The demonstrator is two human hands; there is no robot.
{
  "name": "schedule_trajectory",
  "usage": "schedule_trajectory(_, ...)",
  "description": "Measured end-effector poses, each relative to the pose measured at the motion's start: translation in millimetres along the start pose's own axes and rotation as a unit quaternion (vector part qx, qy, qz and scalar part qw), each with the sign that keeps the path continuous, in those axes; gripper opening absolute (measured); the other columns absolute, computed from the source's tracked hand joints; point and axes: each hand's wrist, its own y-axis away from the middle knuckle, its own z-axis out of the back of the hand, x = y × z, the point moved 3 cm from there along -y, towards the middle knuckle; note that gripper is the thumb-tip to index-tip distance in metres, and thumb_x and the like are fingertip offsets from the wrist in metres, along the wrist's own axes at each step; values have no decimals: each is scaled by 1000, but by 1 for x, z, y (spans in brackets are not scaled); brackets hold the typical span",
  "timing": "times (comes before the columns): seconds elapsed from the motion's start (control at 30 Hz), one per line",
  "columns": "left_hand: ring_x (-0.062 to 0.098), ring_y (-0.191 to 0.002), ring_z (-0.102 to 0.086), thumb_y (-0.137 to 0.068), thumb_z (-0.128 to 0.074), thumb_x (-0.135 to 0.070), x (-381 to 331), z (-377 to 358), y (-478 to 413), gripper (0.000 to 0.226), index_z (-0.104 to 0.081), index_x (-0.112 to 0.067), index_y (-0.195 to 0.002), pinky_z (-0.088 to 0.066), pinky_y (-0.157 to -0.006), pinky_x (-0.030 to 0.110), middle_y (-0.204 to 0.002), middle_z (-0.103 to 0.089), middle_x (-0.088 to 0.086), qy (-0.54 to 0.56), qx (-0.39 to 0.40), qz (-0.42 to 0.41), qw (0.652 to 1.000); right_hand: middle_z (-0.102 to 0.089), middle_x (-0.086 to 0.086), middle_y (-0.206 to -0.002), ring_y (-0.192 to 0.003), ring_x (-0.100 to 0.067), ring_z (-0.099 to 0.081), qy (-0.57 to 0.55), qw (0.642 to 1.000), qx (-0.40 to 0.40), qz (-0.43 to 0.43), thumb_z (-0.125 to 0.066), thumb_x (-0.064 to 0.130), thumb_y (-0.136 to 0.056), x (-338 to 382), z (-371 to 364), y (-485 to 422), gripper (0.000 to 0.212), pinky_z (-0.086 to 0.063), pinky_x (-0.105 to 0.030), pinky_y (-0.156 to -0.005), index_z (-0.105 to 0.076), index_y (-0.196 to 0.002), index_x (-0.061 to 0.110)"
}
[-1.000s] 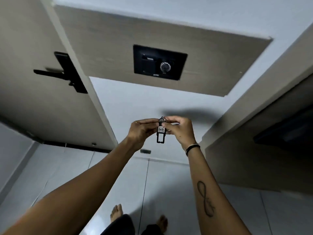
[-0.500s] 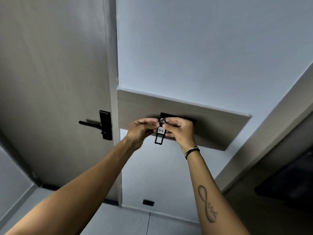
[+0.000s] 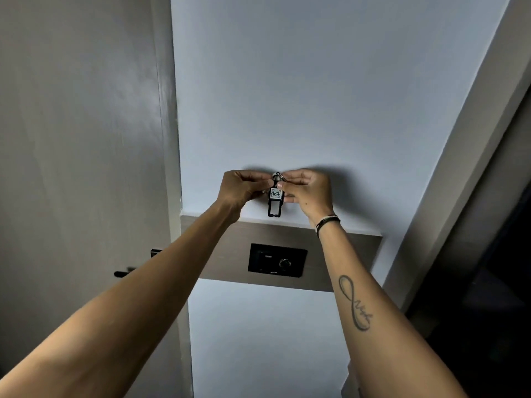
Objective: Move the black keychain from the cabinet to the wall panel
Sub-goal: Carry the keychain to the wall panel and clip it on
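The black keychain [image 3: 275, 201] hangs upright between both hands, with a white tag reading 407 and a metal ring at its top. My left hand [image 3: 240, 188] pinches its top from the left, and my right hand [image 3: 309, 191] pinches the ring from the right. Both hands are raised in front of the white wall, just above the wood-grain wall panel [image 3: 350, 262]. A black control plate [image 3: 277, 260] with a round dial sits in the panel below the keychain. The cabinet is not in view.
A grey door [image 3: 80, 139] with a black lever handle [image 3: 126, 272] stands to the left. On the right, a pale frame [image 3: 471, 133] borders a dark opening [image 3: 488, 297].
The view has tilted upward, so the wall panel now lies below the hands. Both hands have kept their grip on the keychain and risen relative to the panel.
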Motion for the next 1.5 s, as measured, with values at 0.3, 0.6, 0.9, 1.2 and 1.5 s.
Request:
schedule_trajectory(0.3,17,-75,-77,-78,-88,-2,-31,-17,-24,13,-85,-11,-86,-63,-75,26,-79,-83,4,-16,9,-42,999,-77,-11,-85,-66,-14,-74,-16,999,-8,31,-84,-5,-81,27,17,-23,19,-63,-28,-59,-76,-92,9)
schedule_trajectory(0.6,17,-73,-76,-78,-88,-1,-28,-15,-31,13,-84,-7,-89,-64,-75,27,-79,-83,5,-28,7,-55,998,-76,-8,-82,-64,-11,-74,-27,999,1,34,-83,-6,-82,19,14,-28,20,-60,-23,-55,-75,-91,10)
schedule_trajectory(0.9,20,-81,-77,-79,-86,1,14,-7,-7,16,-85,-6,-93,-64,-83,30,-92,-84,17,-113,11,-82,990,-75,-9,-90,-69,-6,-73,28,999,32,21,-80,-7,-84,-33,12,-4,30,-63,-21,-59,-76,-112,3)
schedule_trajectory(1.2,10,-69,-74,-78,-87,-1,71,5,22,16,-85,-15,-87,-62,-80,31,-81,-82,2,-186,-34,-65,980,-74,-1,-82,-68,-8,-71,52,999,13,-9,-81,-9,-83,-90,1,30,28,-65,-22,-62,-76,-110,-1)
schedule_trajectory(1.5,21,-86,-80,-79,-87,-3,83,7,32,18,-84,-4,-97,-63,-85,27,-94,-84,13,-246,-57,-92,963,-81,-13,-90,-84,-32,-80,83,996,-38,22,-85,-2,-81,-110,-5,43,24,-69,-48,-72,-81,-103,7)
